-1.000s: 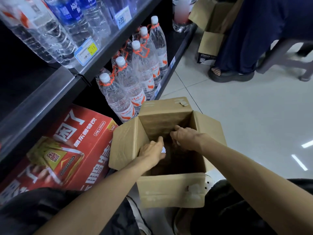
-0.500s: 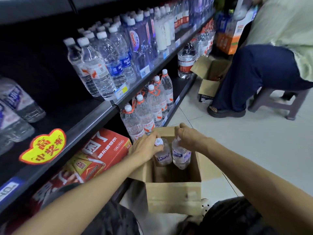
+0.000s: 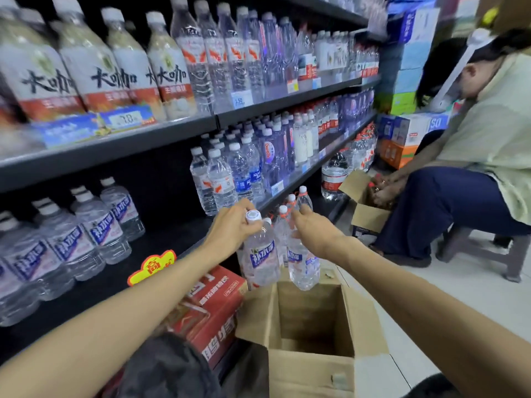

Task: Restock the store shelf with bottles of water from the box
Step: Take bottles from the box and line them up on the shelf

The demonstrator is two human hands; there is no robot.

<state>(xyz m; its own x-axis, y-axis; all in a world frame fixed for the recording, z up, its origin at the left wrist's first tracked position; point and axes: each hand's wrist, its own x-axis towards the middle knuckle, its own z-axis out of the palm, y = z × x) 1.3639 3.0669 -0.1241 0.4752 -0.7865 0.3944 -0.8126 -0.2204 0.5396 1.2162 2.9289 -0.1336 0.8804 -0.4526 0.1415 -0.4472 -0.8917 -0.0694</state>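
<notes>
Both hands have risen out of the box (image 3: 313, 366) since the earlier frame, each now carrying a bottle above it. Left hand (image 3: 230, 225) grips the left bottle (image 3: 262, 259) by its cap; right hand (image 3: 314, 234) clamps the right bottle (image 3: 303, 267) at the neck, arms extended. Step in hand: transfer. Next move likely calls for swinging left to the gap on the shelf (image 3: 172, 234) beside matching bottles (image 3: 94, 225).

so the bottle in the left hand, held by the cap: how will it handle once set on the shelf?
The bottle looks full and clear, so probably heavy for its size. The left hand grips only its neck, so it may swing. Its walls look thin, probably soft if squeezed. Tall and narrow, it may tip if set down tilted.
</notes>
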